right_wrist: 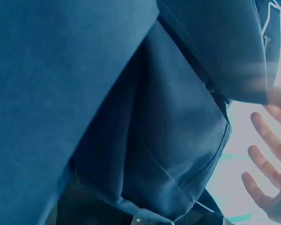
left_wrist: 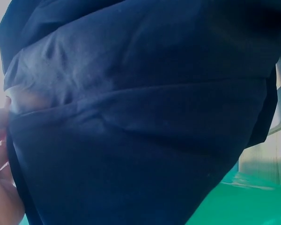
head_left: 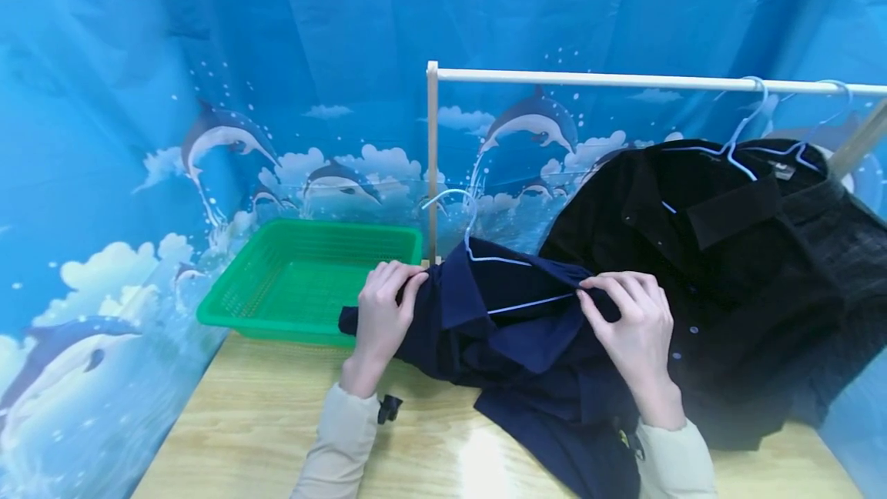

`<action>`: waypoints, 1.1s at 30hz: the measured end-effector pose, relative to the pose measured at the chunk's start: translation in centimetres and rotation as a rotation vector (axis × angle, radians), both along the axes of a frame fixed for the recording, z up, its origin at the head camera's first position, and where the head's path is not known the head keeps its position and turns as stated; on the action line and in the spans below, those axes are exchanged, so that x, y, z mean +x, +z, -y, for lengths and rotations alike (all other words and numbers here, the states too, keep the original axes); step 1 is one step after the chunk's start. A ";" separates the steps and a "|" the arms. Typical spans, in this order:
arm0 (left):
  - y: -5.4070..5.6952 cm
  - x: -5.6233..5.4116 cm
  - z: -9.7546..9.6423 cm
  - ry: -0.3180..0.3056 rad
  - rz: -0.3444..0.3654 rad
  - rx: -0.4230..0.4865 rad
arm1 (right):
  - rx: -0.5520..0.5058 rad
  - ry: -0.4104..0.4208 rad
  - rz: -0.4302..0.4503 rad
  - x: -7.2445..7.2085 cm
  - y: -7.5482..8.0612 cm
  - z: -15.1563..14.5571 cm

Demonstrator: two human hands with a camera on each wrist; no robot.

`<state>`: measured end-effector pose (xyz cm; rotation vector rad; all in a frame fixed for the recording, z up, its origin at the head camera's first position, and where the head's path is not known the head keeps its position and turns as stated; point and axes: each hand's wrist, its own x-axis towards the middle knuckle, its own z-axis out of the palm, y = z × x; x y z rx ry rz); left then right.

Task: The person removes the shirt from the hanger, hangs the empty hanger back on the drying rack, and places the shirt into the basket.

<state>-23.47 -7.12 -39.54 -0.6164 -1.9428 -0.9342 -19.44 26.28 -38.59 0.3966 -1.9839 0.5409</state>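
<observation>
A navy collared shirt hangs between my two hands, with a pale wire hanger inside its neck. My left hand pinches the shirt's shoulder on the left. On the other side, thumb and forefinger of my right hand pinch the cloth near the collar, close to the end of the hanger's lower bar. Navy cloth fills most of the left wrist view. In the right wrist view, the remaining fingers of the right hand are spread apart beside the shirt.
A green plastic basket stands at the back left of the wooden table. A white rail on a wooden post runs across the right. Black garments hang from it on wire hangers, close beside my right hand.
</observation>
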 end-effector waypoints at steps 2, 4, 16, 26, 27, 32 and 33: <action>0.0 0.0 0.1 -0.008 -0.006 -0.015 | -0.012 -0.027 -0.010 -0.1 0.0 -0.2; 0.0 0.0 0.1 -0.020 -0.011 -0.025 | -0.025 -0.058 -0.017 -0.1 0.1 -0.4; 0.3 0.1 0.5 -0.092 0.000 -0.035 | -0.064 -0.196 -0.043 0.2 0.9 -1.9; 0.4 0.2 0.3 -0.102 -0.017 -0.012 | -0.044 -0.194 -0.006 0.2 0.6 -2.0; 0.4 0.2 0.3 -0.100 -0.018 -0.011 | -0.037 -0.191 0.004 0.2 0.5 -2.0; 0.4 0.4 0.0 -0.098 -0.012 -0.017 | -0.033 -0.183 0.014 -0.1 0.1 -1.9; 0.4 0.3 0.0 -0.096 -0.014 -0.015 | -0.042 -0.177 0.012 -0.2 0.0 -1.9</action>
